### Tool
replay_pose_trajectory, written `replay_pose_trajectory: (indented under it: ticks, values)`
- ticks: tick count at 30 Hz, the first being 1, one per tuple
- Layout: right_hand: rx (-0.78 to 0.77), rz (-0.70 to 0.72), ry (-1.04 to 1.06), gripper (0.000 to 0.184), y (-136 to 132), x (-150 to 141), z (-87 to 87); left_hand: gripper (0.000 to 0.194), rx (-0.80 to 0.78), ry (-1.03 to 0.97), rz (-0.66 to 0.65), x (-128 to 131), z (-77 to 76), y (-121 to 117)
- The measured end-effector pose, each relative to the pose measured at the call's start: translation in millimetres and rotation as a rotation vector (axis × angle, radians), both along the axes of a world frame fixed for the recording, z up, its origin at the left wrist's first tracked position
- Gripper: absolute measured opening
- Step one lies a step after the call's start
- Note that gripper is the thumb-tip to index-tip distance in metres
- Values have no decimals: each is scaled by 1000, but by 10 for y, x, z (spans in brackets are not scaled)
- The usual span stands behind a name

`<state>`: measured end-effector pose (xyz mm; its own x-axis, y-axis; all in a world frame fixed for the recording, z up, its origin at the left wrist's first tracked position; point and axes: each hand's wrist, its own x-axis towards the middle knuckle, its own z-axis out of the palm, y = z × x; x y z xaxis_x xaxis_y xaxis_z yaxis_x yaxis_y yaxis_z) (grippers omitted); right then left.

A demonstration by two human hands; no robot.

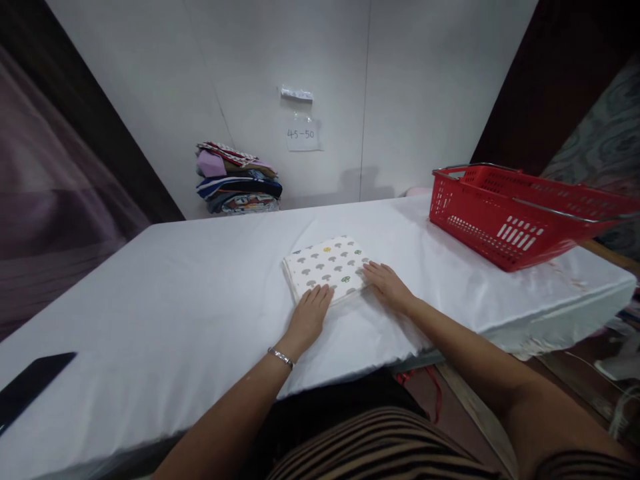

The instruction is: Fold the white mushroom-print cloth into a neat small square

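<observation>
A folded white cloth with small grey tree prints (pixel 327 265) lies flat on the white-covered table (pixel 175 313). My left hand (pixel 309 315) rests flat at the cloth's near edge, fingers stretched out and touching it; a thin bracelet is on that wrist. At the cloth's right edge lies my right hand (pixel 387 283), palm down, its fingers spread and their tips on the fabric. Neither hand grips anything.
A red plastic basket (pixel 515 210) with metal handles sits at the table's right end. A stack of folded coloured fabrics (pixel 237 179) stands at the far edge against the white wall, under a paper label reading 45-50 (pixel 301 135). A dark flat object (pixel 30 387) lies at the near left.
</observation>
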<state>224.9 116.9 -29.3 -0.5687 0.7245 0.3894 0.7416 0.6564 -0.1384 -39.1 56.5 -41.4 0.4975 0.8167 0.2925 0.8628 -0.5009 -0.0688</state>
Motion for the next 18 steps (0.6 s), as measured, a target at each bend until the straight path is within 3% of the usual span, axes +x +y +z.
replay_pose_trajectory:
  ticks: [3, 6, 10, 18]
  values:
    - [21, 119, -37, 52, -83, -241, 59, 62, 0, -26, 4, 0, -11, 5]
    - [18, 196, -94, 56, -136, -398, -26, 59, 8, -50, 7, -4, -28, -10]
    - [16, 197, -122, 56, -150, -426, -148, 60, 25, -73, 2, -14, -59, -43]
    - [65, 254, -112, 66, -306, -644, -166, 59, 11, -124, 23, -10, -98, -74]
